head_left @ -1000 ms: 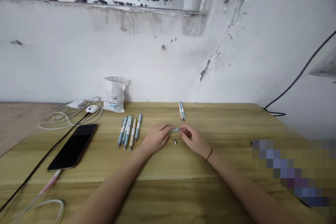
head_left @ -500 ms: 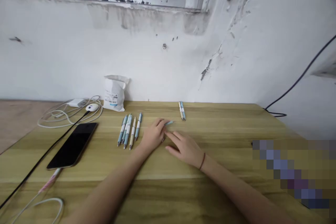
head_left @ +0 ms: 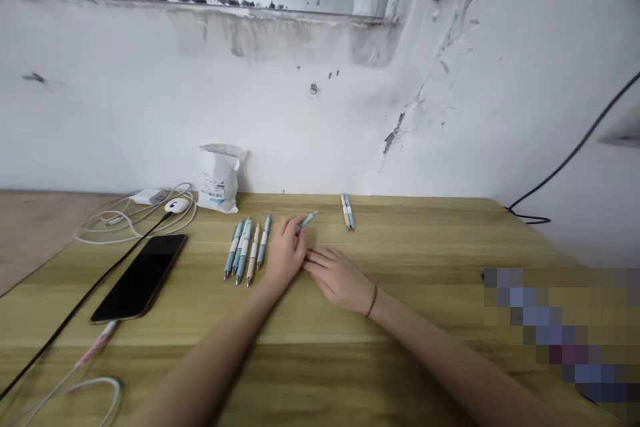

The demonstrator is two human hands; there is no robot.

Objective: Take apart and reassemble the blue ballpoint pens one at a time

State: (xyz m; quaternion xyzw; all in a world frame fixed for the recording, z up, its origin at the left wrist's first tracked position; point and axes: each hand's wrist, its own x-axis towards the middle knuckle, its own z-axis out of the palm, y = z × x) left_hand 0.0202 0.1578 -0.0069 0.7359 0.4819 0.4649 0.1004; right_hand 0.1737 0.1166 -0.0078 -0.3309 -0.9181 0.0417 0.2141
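A light blue pen (head_left: 307, 219) is gripped in my left hand (head_left: 287, 253), its tip poking out up and to the right. The rest of that pen is hidden by the fingers. My right hand (head_left: 343, 281) lies just right of it, fingers stretched out, their tips against or very near the left hand's side. Left of my hands, several blue-and-white pens (head_left: 243, 250) and a beige one (head_left: 253, 253) lie side by side. Beyond the right hand, a beige pen (head_left: 345, 212) and a blue pen (head_left: 349, 212) lie together.
A black phone (head_left: 140, 277) with a charging cable lies on the wooden table (head_left: 425, 240) at left. Behind it are coiled white cables, a white charger (head_left: 149, 197) and a white mouse-like device (head_left: 176, 205). A white package (head_left: 219, 180) stands near the wall. A blurred-out object (head_left: 555, 330) is at right.
My left hand has shifted slightly left and tilted the pen so its tip points more upward. My right hand has followed to the left. The other pens stay put.
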